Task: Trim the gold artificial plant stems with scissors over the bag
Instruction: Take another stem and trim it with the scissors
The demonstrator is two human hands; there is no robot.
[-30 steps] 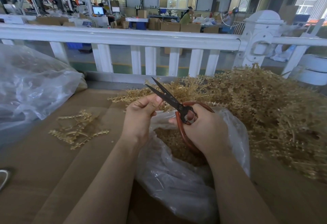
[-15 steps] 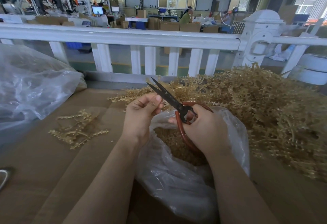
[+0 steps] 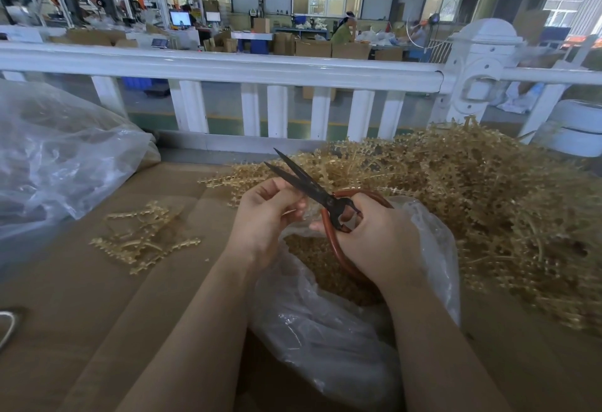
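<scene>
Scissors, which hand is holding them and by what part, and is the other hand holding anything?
The right hand grips the scissors by their red loop handles, blades open. The left hand is curled beside the blades; what it pinches cannot be told.

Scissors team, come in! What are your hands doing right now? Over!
Right hand grips scissors, blades open. Left hand pinches something small, unclear, by the blades. Bag open below. Nothing blocking.

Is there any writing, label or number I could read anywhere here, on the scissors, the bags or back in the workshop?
No text can be read.
Scissors: no marking shows on the dark blades.
Clear plastic bag: no print visible.
Lit monitor far back: screen content too small and blurred.
Small yellow sign on the rear wall: too small to read.
Cardboard boxes behind the railing: no legible print.
</scene>
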